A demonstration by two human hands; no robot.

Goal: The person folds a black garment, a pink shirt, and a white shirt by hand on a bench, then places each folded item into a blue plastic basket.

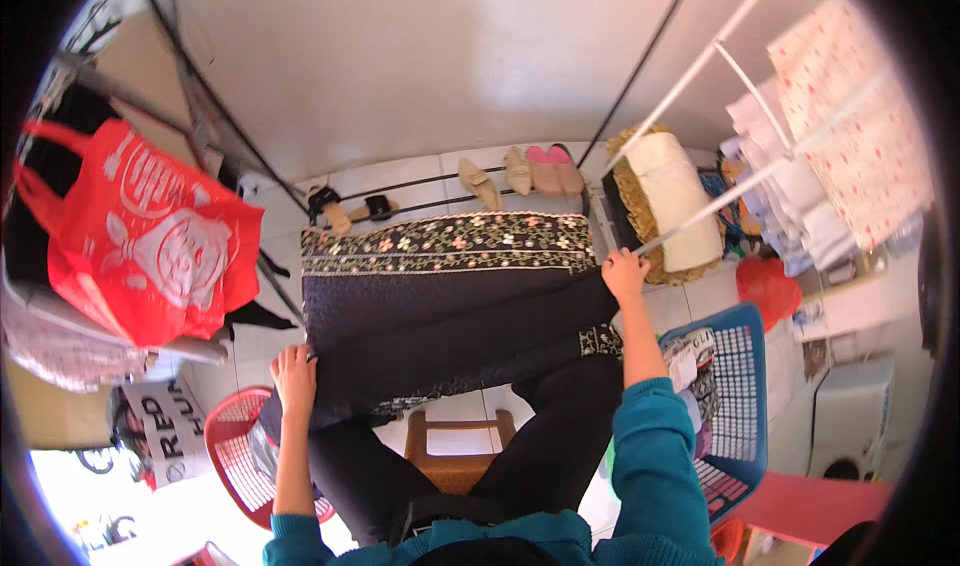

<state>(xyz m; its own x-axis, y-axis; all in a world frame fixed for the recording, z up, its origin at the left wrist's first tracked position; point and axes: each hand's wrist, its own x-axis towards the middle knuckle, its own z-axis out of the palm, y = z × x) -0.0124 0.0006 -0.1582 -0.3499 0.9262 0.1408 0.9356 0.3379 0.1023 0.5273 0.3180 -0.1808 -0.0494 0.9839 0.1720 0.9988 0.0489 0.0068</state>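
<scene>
A black cloth (450, 322) with a floral embroidered border (450, 237) is spread out over and beyond my knees. Its embroidered edge lies farthest from me, and a smaller patterned patch shows near the right thigh. My right hand (625, 275) pinches the cloth at its right side, just below the border. At the lower left edge, my left hand (295, 378) grips the cloth with its fingers curled over it. A fold runs across the fabric between the two hands. The near edge droops between my legs.
A red plastic basket (232, 416) stands left, a blue laundry basket (739, 386) with clothes right. Behind the cloth, several shoes (480, 182) sit on a low rack. A red bag (161, 236) hangs at left. A brown stool (450, 467) shows below; a rolled cream cushion (673, 195) lies right.
</scene>
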